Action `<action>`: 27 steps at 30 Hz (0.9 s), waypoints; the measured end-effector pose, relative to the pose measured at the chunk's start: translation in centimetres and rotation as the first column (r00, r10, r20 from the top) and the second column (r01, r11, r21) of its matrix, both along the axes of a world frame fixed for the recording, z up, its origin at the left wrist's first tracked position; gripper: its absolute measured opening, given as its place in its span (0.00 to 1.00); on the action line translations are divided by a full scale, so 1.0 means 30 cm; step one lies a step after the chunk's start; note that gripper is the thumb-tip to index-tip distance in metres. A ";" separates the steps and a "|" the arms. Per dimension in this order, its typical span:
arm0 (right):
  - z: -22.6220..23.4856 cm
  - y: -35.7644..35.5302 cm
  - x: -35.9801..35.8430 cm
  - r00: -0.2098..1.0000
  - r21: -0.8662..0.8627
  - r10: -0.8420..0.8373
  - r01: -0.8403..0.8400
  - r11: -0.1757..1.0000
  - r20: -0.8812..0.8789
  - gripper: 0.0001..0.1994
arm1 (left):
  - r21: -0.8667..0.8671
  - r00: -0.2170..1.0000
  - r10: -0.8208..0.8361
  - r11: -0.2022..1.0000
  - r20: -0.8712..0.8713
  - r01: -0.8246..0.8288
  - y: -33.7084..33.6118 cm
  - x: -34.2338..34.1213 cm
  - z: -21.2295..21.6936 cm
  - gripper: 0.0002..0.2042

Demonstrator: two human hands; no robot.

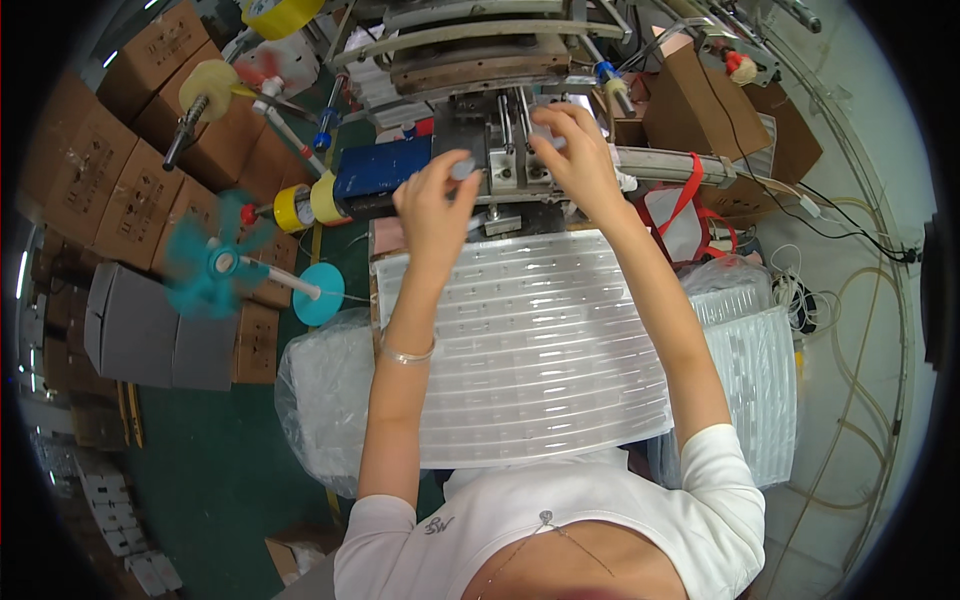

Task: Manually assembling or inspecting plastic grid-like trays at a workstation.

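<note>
My left hand (432, 215) is raised just left of a metal fixture (508, 172), pinching a small translucent round piece (462, 169) between thumb and fingers. On the other side of the fixture, my right hand (578, 160) has its fingers curled close together. Something small and pale shows at those fingertips, too unclear to name. Below both hands lies a large white ribbed tray (530, 345) holding rows of small clear pieces, and my forearms pass over its two sides.
The machine's heavy frame (480, 70) spans the far side. A blue block (382, 167) and a yellow tape roll (294, 208) are at left, near a spinning teal fan (222, 262). Cardboard boxes (130, 190) are stacked behind. Plastic-wrapped trays (745, 380) stand at right.
</note>
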State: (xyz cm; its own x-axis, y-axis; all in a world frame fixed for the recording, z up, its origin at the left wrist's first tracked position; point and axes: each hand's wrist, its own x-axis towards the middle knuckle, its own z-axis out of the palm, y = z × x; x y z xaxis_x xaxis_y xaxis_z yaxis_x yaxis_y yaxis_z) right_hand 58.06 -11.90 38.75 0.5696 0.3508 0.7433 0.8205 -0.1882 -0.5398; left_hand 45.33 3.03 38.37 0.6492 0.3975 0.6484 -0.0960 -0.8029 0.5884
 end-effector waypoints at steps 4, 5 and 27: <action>-0.007 0.089 0.054 0.968 -0.288 -0.172 0.220 0.932 0.183 0.11 | -0.532 0.999 -0.006 0.846 0.052 0.033 0.082 -0.225 -0.058 0.11; -0.013 0.091 0.088 0.941 -0.275 -0.199 0.275 0.921 0.275 0.11 | -0.537 0.999 0.016 0.843 0.038 0.007 0.101 -0.268 -0.076 0.11; -0.457 0.300 -0.794 0.862 -0.715 0.500 -0.301 0.631 0.079 0.15 | -0.888 0.935 0.130 0.380 0.329 0.260 0.197 -0.651 -0.190 0.05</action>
State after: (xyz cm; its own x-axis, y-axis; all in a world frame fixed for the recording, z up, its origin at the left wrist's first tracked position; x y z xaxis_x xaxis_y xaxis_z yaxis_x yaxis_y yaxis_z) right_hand 34.23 -2.90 25.05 0.0829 0.9469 0.3106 0.9840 -0.0285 -0.1757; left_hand 25.80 8.95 32.66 0.5544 0.8294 0.0693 -0.4400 0.2214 0.8703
